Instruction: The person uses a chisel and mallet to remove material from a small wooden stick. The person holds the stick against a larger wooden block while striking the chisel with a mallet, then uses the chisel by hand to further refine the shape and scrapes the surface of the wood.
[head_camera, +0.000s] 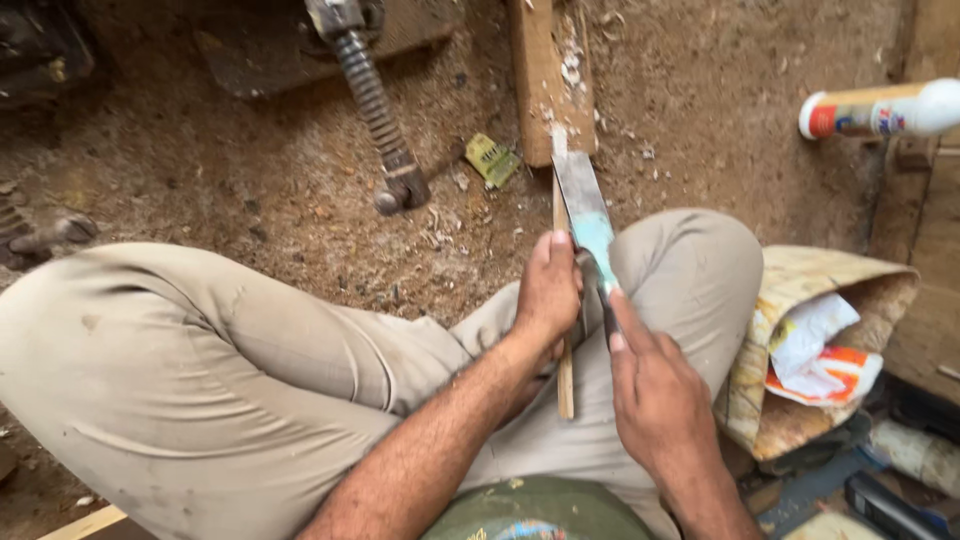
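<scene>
Soft, even daylight, faint shadows, mild glare on the white bottle (900, 108), slight softness, corners dim

blade (585, 205), upper centre: flat metal, dull grey, a teal smear on its face. thin stick (565, 375) under it: pale bare wood, matt. block (540, 70) at top: rough raw wood, shavings on it. floor (250, 190): gritty sawdust. trousers (200, 370): matt beige cloth, stained. bottle (880, 110), upper right: glossy plastic.
</scene>
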